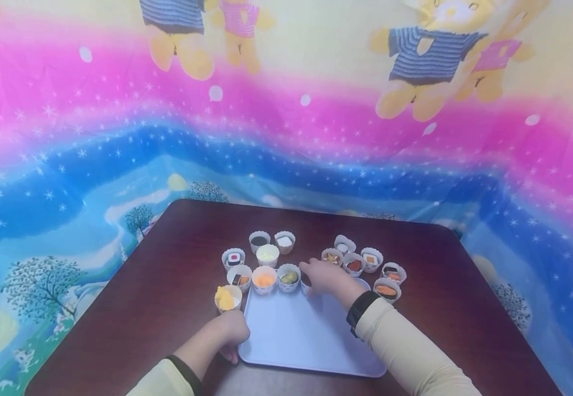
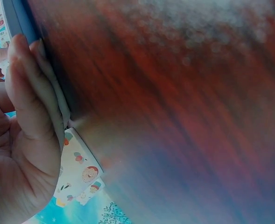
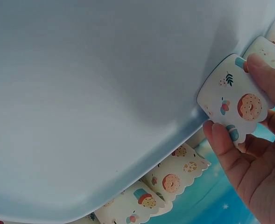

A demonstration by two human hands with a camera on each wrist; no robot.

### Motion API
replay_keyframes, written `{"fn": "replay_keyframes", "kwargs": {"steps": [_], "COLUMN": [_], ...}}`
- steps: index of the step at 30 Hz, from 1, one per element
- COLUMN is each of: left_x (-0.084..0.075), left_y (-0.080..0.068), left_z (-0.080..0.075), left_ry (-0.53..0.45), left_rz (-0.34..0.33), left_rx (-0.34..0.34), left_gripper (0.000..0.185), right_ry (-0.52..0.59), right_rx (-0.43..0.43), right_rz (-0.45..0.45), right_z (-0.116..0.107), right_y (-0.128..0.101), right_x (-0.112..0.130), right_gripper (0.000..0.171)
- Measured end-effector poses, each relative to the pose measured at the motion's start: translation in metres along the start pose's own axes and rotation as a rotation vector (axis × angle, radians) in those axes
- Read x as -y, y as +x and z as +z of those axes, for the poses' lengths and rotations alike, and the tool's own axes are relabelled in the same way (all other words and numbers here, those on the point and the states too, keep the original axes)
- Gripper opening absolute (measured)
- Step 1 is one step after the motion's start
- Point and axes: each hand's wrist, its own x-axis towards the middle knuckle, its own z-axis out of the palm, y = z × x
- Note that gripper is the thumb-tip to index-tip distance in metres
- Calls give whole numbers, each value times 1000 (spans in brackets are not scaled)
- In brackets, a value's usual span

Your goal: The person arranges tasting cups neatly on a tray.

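Nearby, left hand (image 1: 233,330): on my feed, straight fingers, held together, touch the left edge of the tray (image 1: 306,341).
Right hand (image 1: 325,278): I see it pinching a patterned paper cup (image 3: 228,95) at the tray's far edge.
Green-filled cup (image 1: 290,288): just left of the pinched one.
Backdrop (image 1: 291,143): printed fabric behind the tabletop (image 1: 192,253).

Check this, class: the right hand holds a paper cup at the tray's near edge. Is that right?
Not quite: the edge is wrong. The right hand does hold a paper cup, but at the far edge of the tray, as the head view shows.
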Motion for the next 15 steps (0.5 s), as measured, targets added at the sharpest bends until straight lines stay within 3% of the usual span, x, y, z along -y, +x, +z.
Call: {"fn": "replay_keyframes", "kwargs": {"steps": [15], "left_x": [-1], "left_y": [0], "left_z": [2], "left_ry": [-24], "left_rz": [-34], "left_rx": [-6], "left_gripper": [16], "right_ry": [-40], "right_rx": [-59], "right_rz": [2], "right_z": [1], "right_y": [-1], "right_x": [1], "right_gripper": [69]}}
